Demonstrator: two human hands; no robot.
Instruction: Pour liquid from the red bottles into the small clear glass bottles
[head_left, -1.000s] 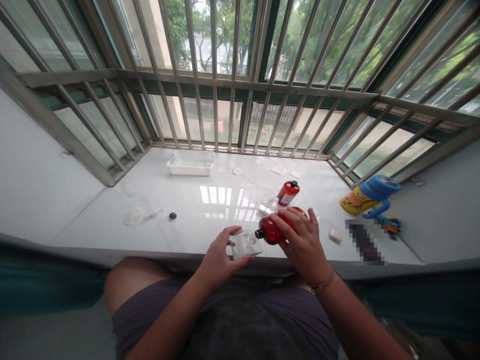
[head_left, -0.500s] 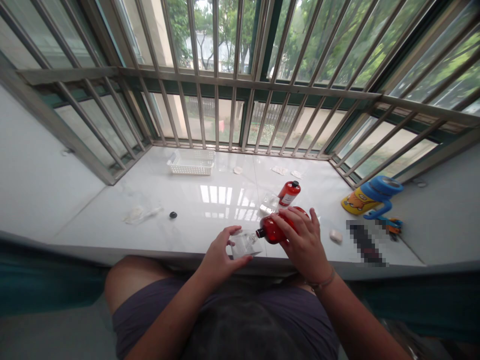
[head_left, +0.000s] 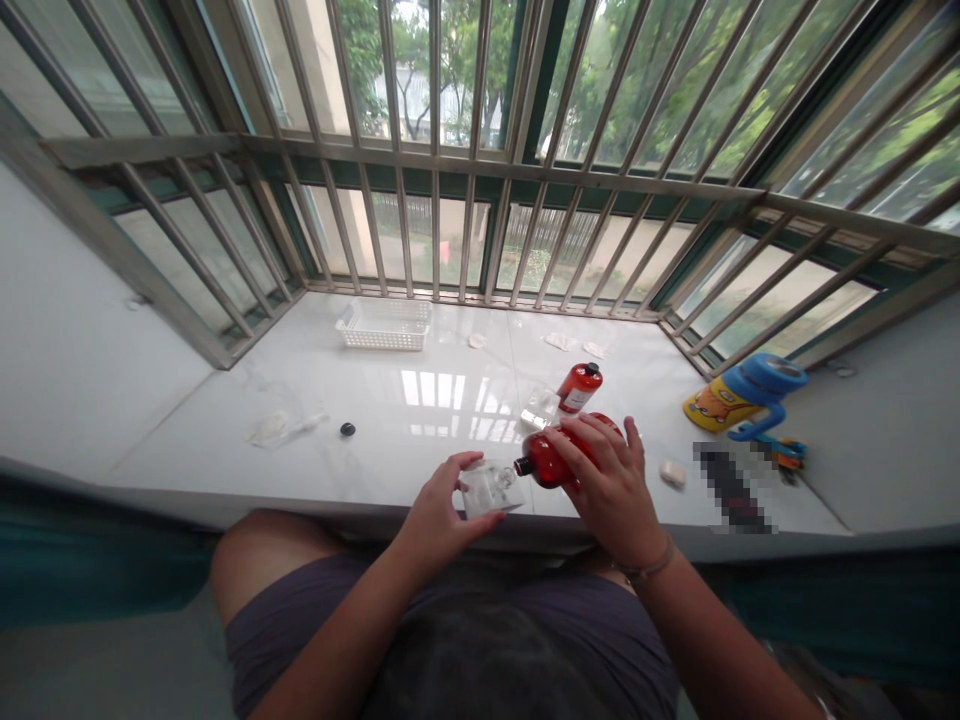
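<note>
My left hand is closed around the sides of a clear square glass bottle, whose narrow neck points up and to the right. In my right hand is a red bottle with a black neck, tipped over to the left. Its mouth is right by the neck of the clear bottle; whether the two touch I cannot tell, and no liquid stream can be made out. A loose black cap lies on the ledge to the left.
Behind my right hand stand a second red bottle with a black cap and a clear container. A white basket sits near the window bars. To the right are a yellow and blue flask and a small pale block.
Both hands hold the two bottles in nearly the same place. The whole view has shifted very slightly.
</note>
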